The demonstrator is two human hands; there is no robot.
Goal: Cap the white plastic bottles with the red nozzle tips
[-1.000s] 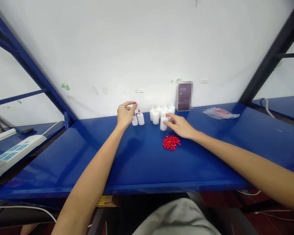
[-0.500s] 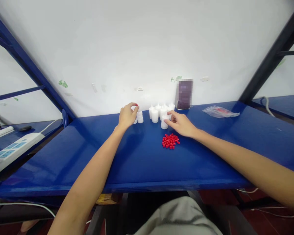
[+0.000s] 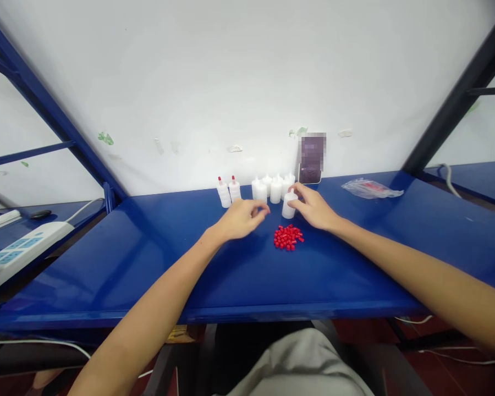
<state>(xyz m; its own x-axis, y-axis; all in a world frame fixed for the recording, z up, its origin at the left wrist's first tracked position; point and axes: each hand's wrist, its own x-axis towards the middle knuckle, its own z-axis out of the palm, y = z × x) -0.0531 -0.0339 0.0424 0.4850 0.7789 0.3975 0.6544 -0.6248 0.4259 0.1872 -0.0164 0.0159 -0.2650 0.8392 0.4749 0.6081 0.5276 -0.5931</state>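
My right hand (image 3: 311,206) grips a small white plastic bottle (image 3: 288,208) between thumb and fingers; it stands upright, its pointed tip bare. My left hand (image 3: 244,217) is over the table, fingers a little apart, with nothing visible in them. A pile of small red caps (image 3: 287,237) lies to its right, in front of the held bottle. Behind my left hand stand two white bottles (image 3: 223,195) with red caps on their tips, one partly covered by the hand. Several uncapped white bottles (image 3: 276,191) stand grouped between my hands, towards the wall.
A phone (image 3: 311,159) with a blurred screen leans against the wall behind the bottles. A clear plastic bag (image 3: 371,188) with something red in it lies to the right. A white power strip (image 3: 25,250) is at the far left. Blue and black frame posts flank the blue table (image 3: 148,275).
My left hand has left the red cap on the second bottle at left and moved right and nearer. My right hand has shifted a white bottle slightly right, away from the group.
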